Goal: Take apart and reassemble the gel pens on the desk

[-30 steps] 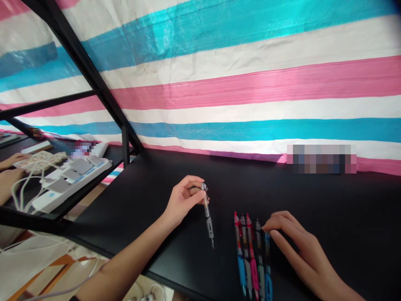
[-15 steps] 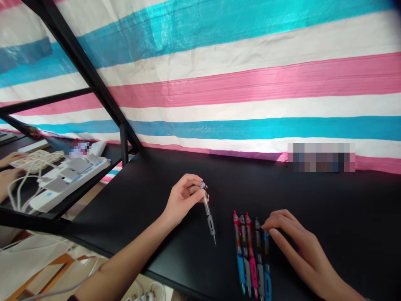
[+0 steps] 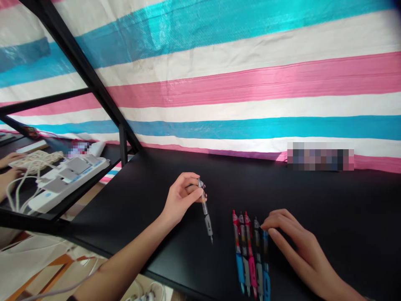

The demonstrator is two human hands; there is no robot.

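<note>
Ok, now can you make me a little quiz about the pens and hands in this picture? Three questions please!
1. How many pens lie in the row beside the right hand?

2. Fill in the missing word: the left hand holds a pen with a ____ grip.

3. Which grip colour is in the middle of the row?
a) blue
b) gray
c) pink

Key:
1. Five
2. gray
3. c

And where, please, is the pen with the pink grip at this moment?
In the head view, the pink-grip pen lies low, right of centre, between two grey-grip pens, to the left of the right hand.
</note>
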